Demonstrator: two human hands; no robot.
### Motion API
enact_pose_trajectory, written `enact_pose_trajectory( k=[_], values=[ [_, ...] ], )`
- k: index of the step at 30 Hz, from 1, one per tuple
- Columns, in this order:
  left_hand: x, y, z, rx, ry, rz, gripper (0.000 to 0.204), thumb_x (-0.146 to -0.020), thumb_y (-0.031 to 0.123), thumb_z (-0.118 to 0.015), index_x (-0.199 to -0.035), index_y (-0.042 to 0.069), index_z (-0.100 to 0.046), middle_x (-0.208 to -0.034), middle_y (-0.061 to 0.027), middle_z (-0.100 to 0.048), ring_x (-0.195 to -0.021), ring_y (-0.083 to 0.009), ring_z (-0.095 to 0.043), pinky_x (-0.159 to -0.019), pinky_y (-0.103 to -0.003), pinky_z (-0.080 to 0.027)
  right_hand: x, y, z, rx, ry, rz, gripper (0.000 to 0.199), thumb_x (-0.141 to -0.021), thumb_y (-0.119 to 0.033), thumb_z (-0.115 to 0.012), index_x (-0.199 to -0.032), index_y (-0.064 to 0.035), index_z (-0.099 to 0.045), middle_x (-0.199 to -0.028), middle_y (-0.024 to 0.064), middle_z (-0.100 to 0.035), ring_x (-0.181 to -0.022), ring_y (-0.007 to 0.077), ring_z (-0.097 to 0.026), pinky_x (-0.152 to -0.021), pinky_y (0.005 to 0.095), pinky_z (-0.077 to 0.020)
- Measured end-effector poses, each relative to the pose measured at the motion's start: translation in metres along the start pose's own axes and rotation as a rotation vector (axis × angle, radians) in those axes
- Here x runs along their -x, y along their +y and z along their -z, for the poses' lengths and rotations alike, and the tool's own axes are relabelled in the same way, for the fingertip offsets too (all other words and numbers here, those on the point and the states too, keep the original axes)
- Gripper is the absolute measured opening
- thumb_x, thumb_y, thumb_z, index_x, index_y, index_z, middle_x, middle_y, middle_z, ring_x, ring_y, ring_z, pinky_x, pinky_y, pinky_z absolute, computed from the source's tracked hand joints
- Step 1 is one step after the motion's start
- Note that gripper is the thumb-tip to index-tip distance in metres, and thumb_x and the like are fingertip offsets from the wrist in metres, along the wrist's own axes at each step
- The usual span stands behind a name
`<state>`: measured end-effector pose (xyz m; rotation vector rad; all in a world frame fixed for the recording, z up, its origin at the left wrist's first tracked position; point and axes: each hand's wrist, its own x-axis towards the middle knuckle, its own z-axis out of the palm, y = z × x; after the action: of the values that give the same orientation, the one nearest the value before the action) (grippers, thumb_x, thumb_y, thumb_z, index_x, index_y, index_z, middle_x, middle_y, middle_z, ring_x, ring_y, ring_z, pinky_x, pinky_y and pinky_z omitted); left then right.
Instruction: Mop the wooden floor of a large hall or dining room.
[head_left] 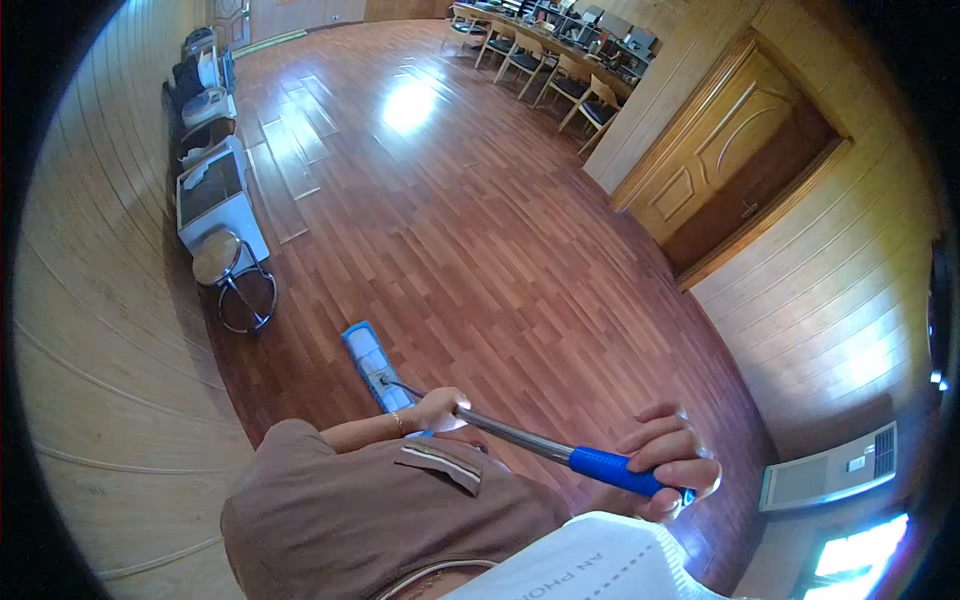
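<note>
Beyond the left hand (437,409), toward the upper left, the head of the flat mop (367,350) lies on the wood-plank floor (480,240); the left wrist and forearm cover part of its near end; the shaft (510,433) runs from the head through the left hand and rises rightward to the blue grip (612,468) at the right hand (668,460).

The left hand is closed around the lower shaft, forearm extended from the left, a thin bracelet (399,424) at the wrist; the right hand is partly curled around the end of the blue grip, fingers above and thumb beneath, the hold appearing loose.

Left of the mop head, well apart, stands a round stool (217,258) with a metal foot ring; just behind it is a white cabinet (222,222) along the wall; chairs (570,80) line a long desk (545,42) at the far right; a wooden door (715,150) is set into the right wall.
</note>
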<state>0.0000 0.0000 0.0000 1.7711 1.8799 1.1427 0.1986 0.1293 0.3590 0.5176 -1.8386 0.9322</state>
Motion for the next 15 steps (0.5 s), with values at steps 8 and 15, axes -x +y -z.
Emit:
enact_pose_trajectory(
  k=[8,15],
  values=[
    [0.055,0.005,0.011,-0.019,0.031,0.168,0.028,-0.065,0.021,-0.072,-0.057,0.008,-0.048,-0.063,-0.0133,-0.052,-0.068,-0.0351,-0.054,-0.059,-0.044,-0.041,-0.018,0.01,-0.005,-0.256,-0.258,0.115,0.033,-0.089,-0.041,-0.062,-0.09,-0.0091,-0.053,-0.078,0.0083,-0.066,-0.072,0.0243,-0.068,-0.068,0.0429,-0.0521],
    [0.067,0.01,0.046,-0.003,0.009,0.262,0.02,-0.058,0.02,-0.071,-0.063,0.007,-0.056,-0.072,-0.0148,-0.059,-0.076,-0.0365,-0.057,-0.065,-0.047,-0.045,-0.042,0.019,-0.029,-0.29,-0.343,0.131,0.033,-0.091,-0.044,-0.056,-0.096,-0.0117,-0.052,-0.079,0.0096,-0.066,-0.069,0.0224,-0.067,-0.071,0.0407,-0.0519]
  ],
)
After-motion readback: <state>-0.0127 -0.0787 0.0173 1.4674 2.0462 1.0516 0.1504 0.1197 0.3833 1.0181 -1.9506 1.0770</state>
